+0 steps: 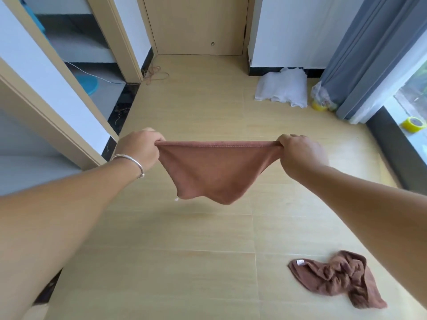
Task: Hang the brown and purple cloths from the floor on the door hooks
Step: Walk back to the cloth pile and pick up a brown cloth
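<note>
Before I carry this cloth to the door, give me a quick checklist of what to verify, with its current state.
1. Left hand grips a top corner of the stretched cloth: ok.
2. Right hand grips the other corner: ok.
3. Cloth hangs off the floor: ok.
4. Path to the door free: ok, though a cord lies at the left doorframe.
5. Hooks visible: not ok, none in view.
6. Other cloths found: the crumpled brown cloth lies on the floor; purple cloth cannot tell.
</note>
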`<state>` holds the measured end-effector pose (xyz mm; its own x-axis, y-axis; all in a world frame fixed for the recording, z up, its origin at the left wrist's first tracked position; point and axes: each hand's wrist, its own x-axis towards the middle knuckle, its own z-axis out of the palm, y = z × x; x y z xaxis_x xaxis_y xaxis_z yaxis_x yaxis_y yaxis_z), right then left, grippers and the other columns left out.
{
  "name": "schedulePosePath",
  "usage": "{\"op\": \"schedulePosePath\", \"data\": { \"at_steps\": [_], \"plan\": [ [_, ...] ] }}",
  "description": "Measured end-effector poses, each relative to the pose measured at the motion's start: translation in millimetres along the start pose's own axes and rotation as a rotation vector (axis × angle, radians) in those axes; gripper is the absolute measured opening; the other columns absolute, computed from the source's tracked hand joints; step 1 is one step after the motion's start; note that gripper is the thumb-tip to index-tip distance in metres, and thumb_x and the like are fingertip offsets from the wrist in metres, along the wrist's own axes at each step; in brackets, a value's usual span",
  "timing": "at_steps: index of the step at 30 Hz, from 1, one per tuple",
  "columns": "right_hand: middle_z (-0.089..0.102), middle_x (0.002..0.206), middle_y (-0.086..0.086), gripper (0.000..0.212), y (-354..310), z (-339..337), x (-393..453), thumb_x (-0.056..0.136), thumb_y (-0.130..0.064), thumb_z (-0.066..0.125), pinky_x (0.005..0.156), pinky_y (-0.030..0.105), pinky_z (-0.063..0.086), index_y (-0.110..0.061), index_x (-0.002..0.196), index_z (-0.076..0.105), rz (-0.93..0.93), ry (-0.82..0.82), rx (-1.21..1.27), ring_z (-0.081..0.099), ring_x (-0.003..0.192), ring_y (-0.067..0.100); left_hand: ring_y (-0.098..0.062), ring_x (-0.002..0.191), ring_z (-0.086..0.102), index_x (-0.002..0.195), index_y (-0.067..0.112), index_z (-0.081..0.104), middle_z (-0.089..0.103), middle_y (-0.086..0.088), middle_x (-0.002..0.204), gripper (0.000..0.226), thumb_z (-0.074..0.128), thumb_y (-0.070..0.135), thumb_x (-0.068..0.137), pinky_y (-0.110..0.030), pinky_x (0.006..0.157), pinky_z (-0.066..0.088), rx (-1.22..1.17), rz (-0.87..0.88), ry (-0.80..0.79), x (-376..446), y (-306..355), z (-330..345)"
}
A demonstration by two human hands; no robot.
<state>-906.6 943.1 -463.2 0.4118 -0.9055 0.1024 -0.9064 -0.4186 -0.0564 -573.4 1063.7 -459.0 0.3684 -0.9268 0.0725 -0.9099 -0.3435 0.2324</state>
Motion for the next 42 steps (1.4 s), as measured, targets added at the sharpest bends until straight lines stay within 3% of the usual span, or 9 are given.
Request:
{"op": "schedulePosePath", "data": {
  "at_steps": [3,9,15,21,25,29,33,36,42],
  "plan": [
    [0.063,0.092,-0.002,0.031,4.2,29.1,-28.3,0.085,-0.006,0.04,0.064,0.03,0.033,-0.022,0.101,0.061,-0.049,-0.051,0.033,0.051,0.085,0.021,-0.026,0.09,0.058,0.094,0.028,0.07,0.065,0.006,0.101,0.047,0.043,-0.005,0.075,-0.033,0.071,0.046,-0.025,-0.016,-0.039,-33.6,-10.7,28.2],
    [0.068,0.105,-0.004,0.023,15.8,112.5,-110.4,0.098,-0.022,0.045,0.082,0.034,0.047,-0.021,0.104,0.068,-0.136,-0.222,0.238,0.054,0.11,0.02,-0.022,0.102,0.058,0.107,0.023,0.072,0.067,0.007,0.112,0.052,0.047,-0.007,0.072,-0.027,0.074,0.04,-0.039,-0.081,-0.169,-121.8,-32.9,115.1],
    [0.063,0.094,-0.008,0.021,29.9,208.1,-203.7,0.097,-0.03,0.046,0.079,0.033,0.046,-0.023,0.097,0.065,-0.151,-0.444,0.222,0.053,0.106,0.016,-0.017,0.115,0.054,0.116,0.023,0.069,0.062,0.009,0.123,0.054,0.047,-0.006,0.076,-0.026,0.092,0.043,-0.052,-0.158,-0.385,-214.2,-49.1,212.7],
    [0.061,0.096,-0.009,0.02,41.3,287.9,-295.3,0.096,-0.032,0.046,0.08,0.029,0.043,-0.023,0.096,0.064,-0.103,-0.676,0.196,0.051,0.11,0.014,-0.012,0.116,0.053,0.117,0.025,0.069,0.061,0.013,0.124,0.051,0.047,-0.002,0.08,-0.021,0.094,0.041,-0.061,-0.208,-0.578,-298.3,-59.6,299.0],
    [0.043,0.082,-0.012,0.02,42.4,324.6,-335.5,0.096,-0.034,0.044,0.078,0.029,0.041,-0.024,0.098,0.061,-0.098,-0.827,0.139,0.05,0.111,0.013,-0.01,0.115,0.055,0.118,0.031,0.066,0.06,0.013,0.124,0.049,0.045,0.004,0.082,-0.02,0.091,0.04,-0.043,-0.271,-0.75,-343.4,-61.2,340.4],
    [0.061,0.098,-0.011,0.023,38.8,351.0,-337.5,0.096,-0.031,0.042,0.081,0.029,0.042,-0.027,0.104,0.063,-0.066,-0.873,0.137,0.05,0.113,0.012,-0.014,0.108,0.059,0.113,0.035,0.066,0.064,0.009,0.117,0.046,0.044,0.006,0.084,-0.022,0.086,0.043,-0.022,-0.317,-0.88,-363.7,-64.3,366.7],
    [0.066,0.103,-0.009,0.029,30.4,377.2,-303.4,0.089,-0.018,0.043,0.071,0.027,0.04,-0.03,0.103,0.065,0.022,-0.866,0.142,0.056,0.104,0.017,-0.023,0.09,0.064,0.095,0.029,0.066,0.07,0.001,0.097,0.029,0.051,0.007,0.083,-0.03,0.075,0.049,-0.133,-0.462,-0.81,-352.1,-71.2,388.8],
    [0.069,0.098,0.0,0.024,26.0,397.9,-263.0,0.09,-0.021,0.047,0.064,0.028,0.04,-0.029,0.101,0.066,0.15,-0.859,0.181,0.062,0.092,0.025,-0.026,0.087,0.065,0.093,0.021,0.064,0.071,-0.002,0.091,0.014,0.062,0.01,0.084,-0.034,0.075,0.051,-0.249,-0.552,-0.667,-319.8,-79.4,406.3],
    [0.07,0.097,0.004,0.017,29.9,462.4,-165.3,0.09,-0.03,0.057,0.067,0.029,0.041,-0.027,0.101,0.069,0.301,-0.666,0.302,0.061,0.089,0.027,-0.023,0.077,0.061,0.074,0.029,0.06,0.064,0.005,0.075,0.015,0.07,0.022,0.083,-0.028,0.06,0.037,-0.355,-0.58,-0.47,-213.2,-104.2,469.7]
  ]
}}
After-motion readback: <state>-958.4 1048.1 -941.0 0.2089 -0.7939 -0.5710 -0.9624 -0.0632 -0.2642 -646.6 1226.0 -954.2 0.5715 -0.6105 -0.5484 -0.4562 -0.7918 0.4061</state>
